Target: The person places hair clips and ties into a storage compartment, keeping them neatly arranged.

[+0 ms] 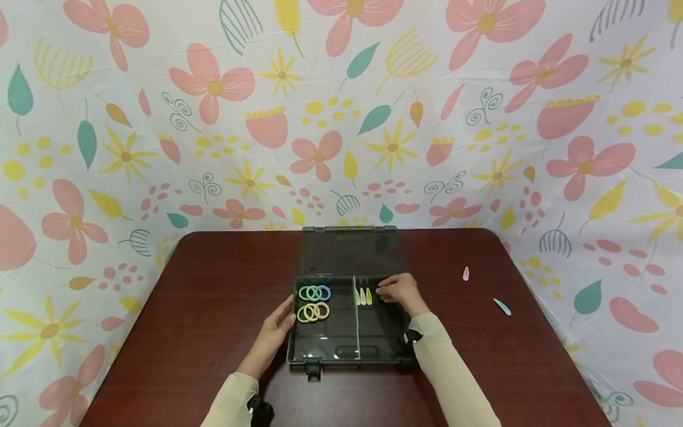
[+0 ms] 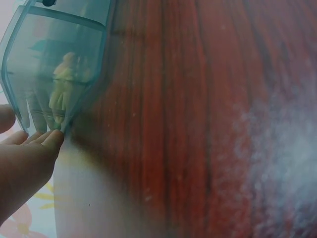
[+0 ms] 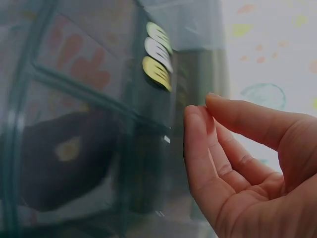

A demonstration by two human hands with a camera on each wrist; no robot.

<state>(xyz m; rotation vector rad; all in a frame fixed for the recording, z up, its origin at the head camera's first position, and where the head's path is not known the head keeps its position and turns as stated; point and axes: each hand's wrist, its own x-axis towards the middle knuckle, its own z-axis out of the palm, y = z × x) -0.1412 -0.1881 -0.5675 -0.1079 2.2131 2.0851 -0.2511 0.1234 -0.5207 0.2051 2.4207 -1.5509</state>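
Observation:
A dark see-through box (image 1: 331, 350) lies with its lid raised on the table. My left hand (image 1: 272, 332) rests against its left outer wall, fingers fairly straight; in the left wrist view the fingertips (image 2: 53, 139) touch that wall. Within the right compartment, a light green, a white and a yellow snap hair clip (image 1: 369, 296) lie side by side. Just right of them is my right hand (image 1: 401, 292), thumb and index tips close together; the right wrist view shows nothing between them. Blue-green hair ties (image 1: 308, 293) and yellowish hair ties (image 1: 304, 314) form two overlapping rows in the left compartment.
A pink hair clip (image 1: 466, 273) and a teal hair clip (image 1: 502, 306) lie on the brown table (image 1: 224, 284), right of the box. A clear divider (image 1: 356, 332) splits the box. The smoky lid (image 1: 352, 252) leans back toward the flowered cloth (image 1: 341, 178).

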